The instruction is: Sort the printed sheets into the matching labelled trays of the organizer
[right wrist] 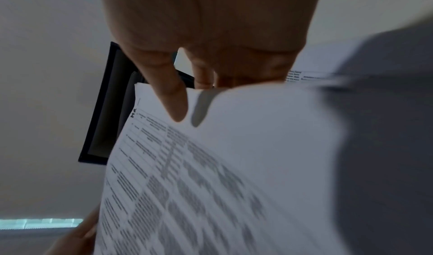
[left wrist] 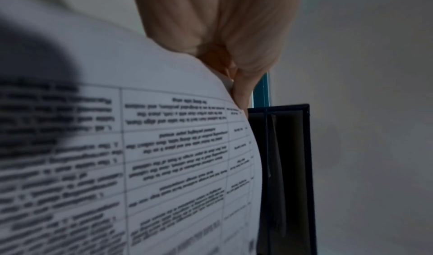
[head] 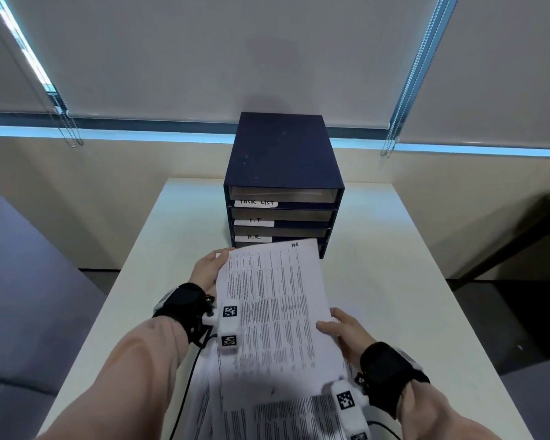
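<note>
Sorting is under way, not complete: a sheet marked HR [head: 277, 300] is held up in front of the organizer [head: 283, 173], the left hand [head: 207, 270] gripping its far left edge and the right hand [head: 343, 331] pinching its near right edge, thumb on top. The visible trays look mostly unfilled, though their contents cannot be confirmed. Judged remaining: this sheet into the H.R. tray [head: 280, 231], then the loose sheets [head: 283, 417] on the table [head: 394, 249]
</note>
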Demonstrator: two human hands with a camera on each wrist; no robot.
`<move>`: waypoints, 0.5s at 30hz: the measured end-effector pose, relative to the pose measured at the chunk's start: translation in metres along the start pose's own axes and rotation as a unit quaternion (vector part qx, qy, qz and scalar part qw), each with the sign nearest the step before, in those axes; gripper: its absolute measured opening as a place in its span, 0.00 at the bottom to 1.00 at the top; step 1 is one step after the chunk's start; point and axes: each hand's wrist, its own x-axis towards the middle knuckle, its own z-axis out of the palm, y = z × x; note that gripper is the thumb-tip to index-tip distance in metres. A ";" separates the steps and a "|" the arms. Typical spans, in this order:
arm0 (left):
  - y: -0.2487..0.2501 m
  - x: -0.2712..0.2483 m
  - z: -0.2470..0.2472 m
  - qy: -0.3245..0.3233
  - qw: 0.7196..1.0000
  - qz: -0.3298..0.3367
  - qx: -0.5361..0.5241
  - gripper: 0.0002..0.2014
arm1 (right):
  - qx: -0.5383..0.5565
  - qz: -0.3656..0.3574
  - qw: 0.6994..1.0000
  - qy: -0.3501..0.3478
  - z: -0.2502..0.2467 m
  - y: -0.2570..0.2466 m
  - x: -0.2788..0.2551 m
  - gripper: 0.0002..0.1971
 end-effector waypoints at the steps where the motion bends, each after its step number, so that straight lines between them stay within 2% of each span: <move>1: 0.000 0.005 -0.002 0.013 1.000 -0.010 -0.026 0.08 | -0.004 -0.002 1.000 -0.002 -0.001 0.003 0.001 0.15; 3: 0.000 0.009 0.001 0.047 0.996 -0.028 -0.067 0.21 | -0.028 -0.006 1.000 0.008 -0.004 0.014 0.010 0.16; 4: 0.000 0.005 0.003 0.035 0.997 -0.034 -0.064 0.28 | -0.037 -0.003 0.999 0.017 -0.005 0.020 0.015 0.16; 5: -0.003 0.001 0.007 0.018 0.998 -0.036 -0.046 0.30 | -0.035 -0.002 0.999 0.033 -0.007 0.024 0.022 0.18; 7: -0.014 -0.003 0.013 -0.018 0.999 -0.049 -0.011 0.26 | -0.034 0.017 0.997 0.063 -0.011 0.024 0.035 0.21; 9: -0.029 0.000 0.015 -0.024 0.997 -0.079 0.007 0.25 | -0.028 0.028 0.996 0.082 -0.012 0.014 0.046 0.21; 11: -0.037 0.005 0.016 -0.046 0.993 -0.104 0.007 0.20 | -0.024 0.033 0.995 0.093 -0.013 -0.002 0.059 0.23; 13: -0.038 0.010 0.017 -0.070 0.991 -0.111 0.006 0.09 | -0.038 0.020 0.994 0.104 -0.009 -0.027 0.075 0.24; 15: -0.038 0.018 0.019 -0.086 0.990 -0.107 0.029 0.07 | -0.034 -0.005 0.993 0.113 -0.009 -0.054 0.102 0.25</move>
